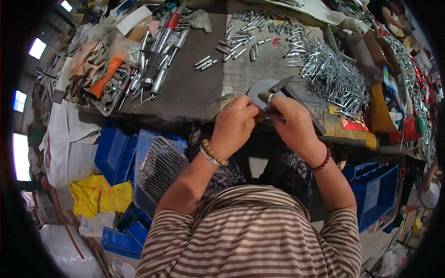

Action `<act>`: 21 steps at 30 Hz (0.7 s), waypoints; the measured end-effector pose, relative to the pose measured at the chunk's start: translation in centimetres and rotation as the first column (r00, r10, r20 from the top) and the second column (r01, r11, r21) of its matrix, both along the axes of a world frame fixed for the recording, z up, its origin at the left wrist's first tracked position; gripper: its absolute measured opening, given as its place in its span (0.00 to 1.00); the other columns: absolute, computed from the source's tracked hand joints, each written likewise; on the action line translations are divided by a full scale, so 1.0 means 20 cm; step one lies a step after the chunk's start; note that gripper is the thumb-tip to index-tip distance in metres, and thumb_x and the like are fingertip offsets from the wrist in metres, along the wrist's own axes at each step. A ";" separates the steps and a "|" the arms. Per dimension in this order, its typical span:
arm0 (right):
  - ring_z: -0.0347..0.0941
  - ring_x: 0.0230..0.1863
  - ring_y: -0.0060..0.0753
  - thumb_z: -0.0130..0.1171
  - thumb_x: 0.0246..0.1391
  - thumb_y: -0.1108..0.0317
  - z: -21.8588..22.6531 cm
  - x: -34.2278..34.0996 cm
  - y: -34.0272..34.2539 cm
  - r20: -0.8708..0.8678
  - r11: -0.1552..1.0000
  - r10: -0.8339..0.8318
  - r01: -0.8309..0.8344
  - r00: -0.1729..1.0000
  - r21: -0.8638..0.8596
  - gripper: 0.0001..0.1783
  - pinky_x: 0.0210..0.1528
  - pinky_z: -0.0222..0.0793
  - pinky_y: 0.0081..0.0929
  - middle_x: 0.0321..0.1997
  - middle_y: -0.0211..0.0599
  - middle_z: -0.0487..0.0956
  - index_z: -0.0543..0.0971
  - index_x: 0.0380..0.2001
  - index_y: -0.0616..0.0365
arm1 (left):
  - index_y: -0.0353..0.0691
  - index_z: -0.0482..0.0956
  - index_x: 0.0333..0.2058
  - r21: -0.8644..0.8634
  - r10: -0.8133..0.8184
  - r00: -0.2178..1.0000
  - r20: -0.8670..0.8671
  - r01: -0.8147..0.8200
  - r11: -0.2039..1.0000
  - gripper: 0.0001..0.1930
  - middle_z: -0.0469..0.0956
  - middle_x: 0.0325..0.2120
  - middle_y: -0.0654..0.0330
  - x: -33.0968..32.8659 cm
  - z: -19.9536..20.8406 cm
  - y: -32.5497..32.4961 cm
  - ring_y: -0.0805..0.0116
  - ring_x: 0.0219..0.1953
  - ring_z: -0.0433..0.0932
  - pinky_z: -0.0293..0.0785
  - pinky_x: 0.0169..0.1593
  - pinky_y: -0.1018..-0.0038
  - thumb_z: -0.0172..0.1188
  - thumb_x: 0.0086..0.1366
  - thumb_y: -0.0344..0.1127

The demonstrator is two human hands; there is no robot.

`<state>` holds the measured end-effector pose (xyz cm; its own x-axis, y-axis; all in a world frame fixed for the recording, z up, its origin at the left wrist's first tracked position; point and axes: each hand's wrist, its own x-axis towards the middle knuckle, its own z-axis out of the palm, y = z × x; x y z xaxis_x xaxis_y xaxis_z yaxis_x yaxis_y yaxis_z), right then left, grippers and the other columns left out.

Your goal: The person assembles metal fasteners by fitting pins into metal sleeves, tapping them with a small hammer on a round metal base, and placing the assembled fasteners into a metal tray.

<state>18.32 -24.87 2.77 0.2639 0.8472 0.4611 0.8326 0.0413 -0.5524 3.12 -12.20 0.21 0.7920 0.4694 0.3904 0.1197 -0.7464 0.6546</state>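
at the bench [199, 83], curled hands [237, 124] [295, 124] close together

Two bare forearms [189, 183] reach far; left hand [235, 122] and right hand [293, 121] angle inward, close together, fingers curled.

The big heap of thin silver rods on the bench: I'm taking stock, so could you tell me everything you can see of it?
The heap is a loose mound of many thin, straight, shiny silver rods, metal by the look, lying criss-cross at varied angles and too tangled to count. It sits on the right side of the bench, beyond the right hand, which does not touch it. Its near end appears to meet some red paper. The rods' tips are too small to make out.
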 end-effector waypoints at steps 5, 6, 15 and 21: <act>0.81 0.42 0.51 0.63 0.51 0.83 -0.01 -0.01 -0.02 -0.355 0.999 -0.047 0.040 0.934 -0.025 0.26 0.45 0.76 0.38 0.39 0.46 0.83 0.75 0.55 0.59 | 0.39 0.82 0.35 -0.012 -0.005 1.000 0.031 0.006 1.000 0.05 0.76 0.35 0.57 0.01 0.01 -0.01 0.53 0.39 0.79 0.75 0.43 0.62 0.66 0.59 0.30; 0.81 0.42 0.51 0.63 0.51 0.83 -0.02 -0.01 -0.02 -0.354 0.999 -0.044 0.037 0.934 -0.027 0.26 0.45 0.76 0.38 0.39 0.46 0.83 0.75 0.55 0.59 | 0.39 0.82 0.35 -0.015 -0.002 0.999 0.032 0.002 1.000 0.05 0.76 0.35 0.57 0.01 0.02 -0.01 0.53 0.39 0.79 0.75 0.43 0.62 0.66 0.59 0.30; 0.80 0.41 0.52 0.63 0.51 0.82 0.01 -0.01 -0.01 -0.182 0.997 -0.033 0.021 0.983 -0.069 0.23 0.42 0.75 0.42 0.37 0.46 0.82 0.74 0.51 0.60 | 0.41 0.81 0.33 -0.026 -0.006 0.999 0.044 0.007 1.000 0.03 0.75 0.34 0.57 0.01 0.01 -0.01 0.52 0.41 0.78 0.75 0.43 0.59 0.64 0.60 0.29; 0.76 0.37 0.48 0.58 0.49 0.78 0.05 -0.06 0.01 0.310 0.997 0.020 0.003 0.951 -0.073 0.20 0.39 0.73 0.42 0.31 0.40 0.77 0.73 0.48 0.58 | 0.36 0.81 0.33 0.008 -0.005 0.999 0.036 0.005 1.000 0.03 0.77 0.37 0.54 0.03 0.01 -0.01 0.49 0.42 0.78 0.75 0.42 0.57 0.64 0.60 0.27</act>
<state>17.12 -24.58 3.81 0.1099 0.8828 0.4567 0.9631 0.0190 -0.2685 3.62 -12.42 0.32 0.7796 0.4621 0.4228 0.0919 -0.7521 0.6526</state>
